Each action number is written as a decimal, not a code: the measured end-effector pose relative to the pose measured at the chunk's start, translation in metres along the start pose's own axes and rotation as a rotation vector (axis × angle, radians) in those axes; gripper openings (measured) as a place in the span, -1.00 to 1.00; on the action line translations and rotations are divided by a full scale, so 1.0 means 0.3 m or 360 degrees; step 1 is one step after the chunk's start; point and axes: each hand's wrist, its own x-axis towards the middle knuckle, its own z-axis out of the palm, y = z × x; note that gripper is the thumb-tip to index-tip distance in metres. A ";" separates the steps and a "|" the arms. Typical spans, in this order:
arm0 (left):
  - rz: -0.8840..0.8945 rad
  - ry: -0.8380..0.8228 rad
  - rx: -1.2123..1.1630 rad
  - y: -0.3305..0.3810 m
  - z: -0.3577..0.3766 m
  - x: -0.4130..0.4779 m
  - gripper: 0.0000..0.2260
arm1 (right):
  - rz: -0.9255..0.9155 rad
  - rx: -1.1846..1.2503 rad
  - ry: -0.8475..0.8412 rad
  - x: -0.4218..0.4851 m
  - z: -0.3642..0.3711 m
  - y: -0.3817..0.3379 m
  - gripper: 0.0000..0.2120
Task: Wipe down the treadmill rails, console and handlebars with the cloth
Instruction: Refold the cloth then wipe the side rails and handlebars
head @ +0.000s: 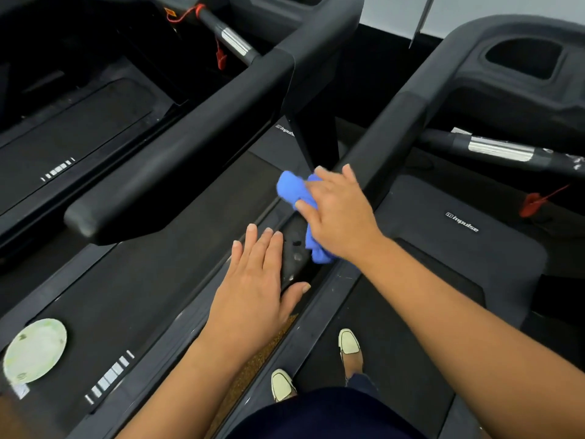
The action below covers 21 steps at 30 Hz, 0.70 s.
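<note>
Pale shoes (pixel 348 342) stand on the right-hand treadmill, and both bare forearms reach forward from them. The left hand (pixel 253 280) lies palm down on the side rail (pixel 292 248) between the two machines. Its fingers are straight and close together and the thumb is held out to the side. It looks more like a brace than a wiping hand.

Just beyond, the right hand (pixel 338 210) holds the blue cloth (pixel 294 188) low over the same rail, near the foot of the upright. Its fingers are spread and bent over the bunched fabric, the thumb is against it, and a loose tail hangs out below the palm.

The cloth looks soft, light and limp, so it will fold to any curve. It is best gripped as a wad under the palm, so that no tail drags. A plate (pixel 34 350) sits on the left belt, well apart from the hands. Farther off, the handlebar (pixel 389 137) rises towards the console (pixel 522 58), both probably not yet wiped.
</note>
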 end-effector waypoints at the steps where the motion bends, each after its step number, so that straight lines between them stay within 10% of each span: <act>1: 0.0009 0.0011 -0.0030 -0.002 0.004 0.000 -0.30 | -0.0123 0.0017 0.0082 -0.029 0.006 -0.009 -0.56; 5: 0.0040 0.0068 -0.0144 -0.015 0.012 -0.002 -0.29 | -0.0321 0.0139 0.0164 -0.087 0.004 0.052 -0.55; 11: 0.0051 0.0119 -0.0089 -0.010 0.017 -0.011 -0.37 | 0.0128 -0.0024 -0.0097 0.024 -0.009 0.010 -0.63; 17: 0.0100 0.0173 -0.0258 -0.010 0.012 -0.013 -0.37 | -0.0327 0.0212 0.0171 -0.143 0.024 0.011 -0.53; 21: 0.0081 0.0154 -0.0144 -0.013 0.017 -0.012 -0.37 | 0.0109 0.0252 0.0236 -0.073 -0.010 0.061 -0.62</act>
